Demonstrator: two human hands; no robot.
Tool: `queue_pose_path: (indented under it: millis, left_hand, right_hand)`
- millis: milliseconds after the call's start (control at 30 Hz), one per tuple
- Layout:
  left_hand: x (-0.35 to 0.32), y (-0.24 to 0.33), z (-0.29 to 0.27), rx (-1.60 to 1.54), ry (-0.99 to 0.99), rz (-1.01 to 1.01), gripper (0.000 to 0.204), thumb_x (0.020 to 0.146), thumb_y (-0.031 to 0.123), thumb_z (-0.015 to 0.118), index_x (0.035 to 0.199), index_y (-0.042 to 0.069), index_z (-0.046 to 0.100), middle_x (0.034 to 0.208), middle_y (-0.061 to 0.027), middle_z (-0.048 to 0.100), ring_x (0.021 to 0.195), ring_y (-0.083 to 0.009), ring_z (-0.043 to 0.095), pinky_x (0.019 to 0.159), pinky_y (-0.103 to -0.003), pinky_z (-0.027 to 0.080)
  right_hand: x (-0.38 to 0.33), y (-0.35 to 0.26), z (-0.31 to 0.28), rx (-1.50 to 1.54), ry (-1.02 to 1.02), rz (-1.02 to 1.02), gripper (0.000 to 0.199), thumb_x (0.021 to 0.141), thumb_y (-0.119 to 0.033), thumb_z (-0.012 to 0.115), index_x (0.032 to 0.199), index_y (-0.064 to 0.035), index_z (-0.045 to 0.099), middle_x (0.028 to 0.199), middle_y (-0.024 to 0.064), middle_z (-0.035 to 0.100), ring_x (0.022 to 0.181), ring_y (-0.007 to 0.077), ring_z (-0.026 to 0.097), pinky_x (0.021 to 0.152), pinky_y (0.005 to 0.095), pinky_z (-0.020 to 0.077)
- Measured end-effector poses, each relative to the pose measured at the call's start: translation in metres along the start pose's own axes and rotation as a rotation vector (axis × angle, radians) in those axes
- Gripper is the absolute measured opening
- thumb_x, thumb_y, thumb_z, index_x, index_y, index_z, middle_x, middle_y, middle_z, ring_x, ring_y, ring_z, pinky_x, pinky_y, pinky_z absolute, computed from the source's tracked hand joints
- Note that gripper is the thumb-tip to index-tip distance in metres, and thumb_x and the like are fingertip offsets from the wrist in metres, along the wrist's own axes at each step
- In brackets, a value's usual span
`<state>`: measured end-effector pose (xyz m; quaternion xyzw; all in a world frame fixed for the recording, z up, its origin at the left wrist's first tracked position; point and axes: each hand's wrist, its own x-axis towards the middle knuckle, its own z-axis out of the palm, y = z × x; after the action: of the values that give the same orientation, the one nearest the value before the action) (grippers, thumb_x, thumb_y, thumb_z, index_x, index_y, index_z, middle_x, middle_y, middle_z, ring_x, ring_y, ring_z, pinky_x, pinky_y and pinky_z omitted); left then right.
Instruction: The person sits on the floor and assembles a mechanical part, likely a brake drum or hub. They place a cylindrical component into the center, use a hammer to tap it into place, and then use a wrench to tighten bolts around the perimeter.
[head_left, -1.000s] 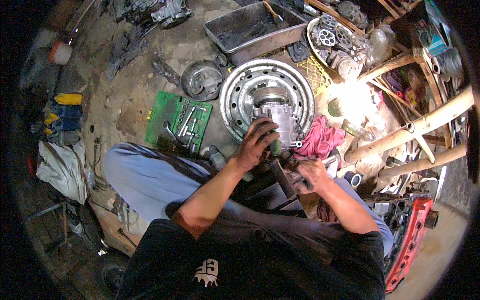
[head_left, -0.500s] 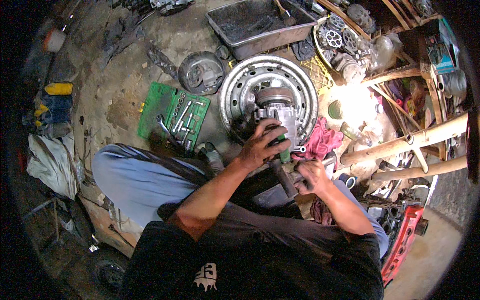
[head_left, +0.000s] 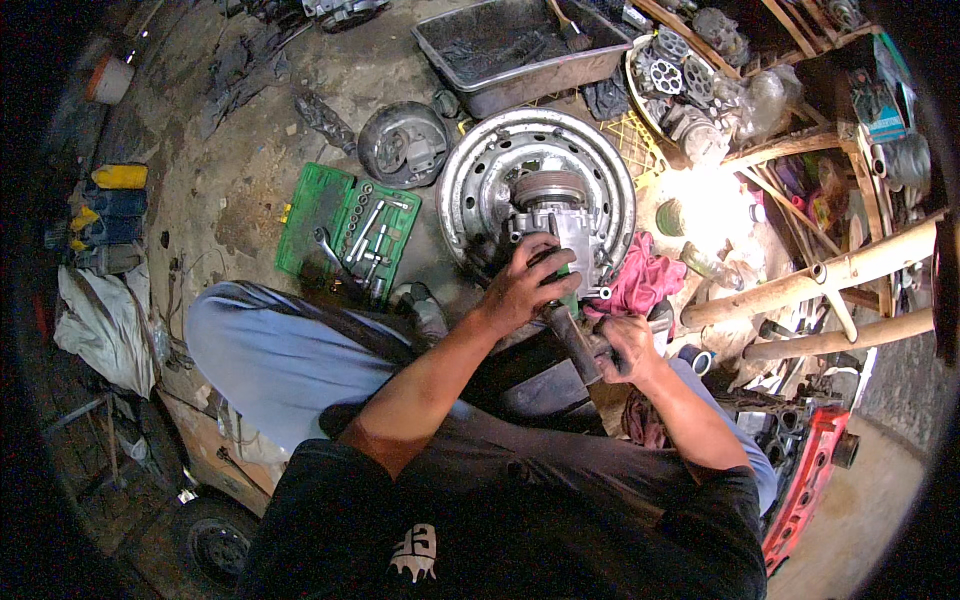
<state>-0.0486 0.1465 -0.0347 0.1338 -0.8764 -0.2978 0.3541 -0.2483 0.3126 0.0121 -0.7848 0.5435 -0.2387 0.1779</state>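
Observation:
A metal compressor-like unit with a grooved pulley (head_left: 548, 188) rests on a silver steel wheel rim (head_left: 460, 150). My left hand (head_left: 525, 285) is closed round a green-handled tool (head_left: 568, 300) against the near side of the unit; its tip is hidden. With closed fingers, my right hand (head_left: 628, 348) grips a hammer (head_left: 575, 345) whose long dark head lies just below the green handle. The hammer head appears to meet the end of that handle. A pink rag (head_left: 648, 280) lies right of the unit.
A green socket set case (head_left: 315, 220) lies open at left, near a round metal part (head_left: 405, 145). Beyond the rim stands a black tub (head_left: 500, 95) with a brush. Right are a bright lamp (head_left: 705, 205), bamboo poles (head_left: 820, 270) and a red engine part (head_left: 805, 490).
The hammer head has shifted slightly and tilted in my right hand, close to the green handle. My left hand stays nearly in place, and the unit has barely moved.

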Motion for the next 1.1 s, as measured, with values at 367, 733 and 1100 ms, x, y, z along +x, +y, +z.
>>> queue_pose_path:
  millis: [367, 733, 1100]
  left_hand:
    - [0.011, 0.007, -0.01, 0.065, 0.001, -0.021, 0.033, 0.074, 0.01, 0.063, 0.107, 0.015, 0.069, 0.124, -0.0035, 0.061, 0.119, -0.0313, 0.05, 0.102, -0.042, 0.045]
    - [0.01, 0.006, -0.008, 0.039, 0.012, -0.029, 0.036, 0.072, 0.005, 0.062, 0.108, 0.012, 0.068, 0.124, -0.0052, 0.06, 0.12, -0.0327, 0.049, 0.103, -0.043, 0.044]
    - [0.009, 0.004, -0.009, -0.001, 0.029, -0.023, 0.043, 0.066, 0.002, 0.062, 0.108, 0.011, 0.066, 0.127, -0.0063, 0.057, 0.122, -0.033, 0.048, 0.104, -0.045, 0.043]
  right_hand:
    - [-0.012, -0.001, -0.002, -0.119, -0.004, -0.052, 0.056, 0.049, -0.033, 0.081, 0.093, -0.0027, 0.063, 0.089, 0.0129, 0.068, 0.079, 0.0295, 0.067, 0.063, 0.0403, 0.0508]
    - [-0.005, -0.018, -0.016, -0.102, -0.018, -0.078, 0.048, 0.045, -0.029, 0.079, 0.083, -0.0061, 0.06, 0.082, 0.0127, 0.064, 0.08, 0.0302, 0.065, 0.069, 0.0433, 0.0532]
    - [-0.02, -0.001, -0.009, -0.106, -0.013, -0.067, 0.05, 0.045, -0.029, 0.079, 0.085, -0.0044, 0.062, 0.082, 0.0117, 0.064, 0.077, 0.03, 0.066, 0.066, 0.0433, 0.0528]
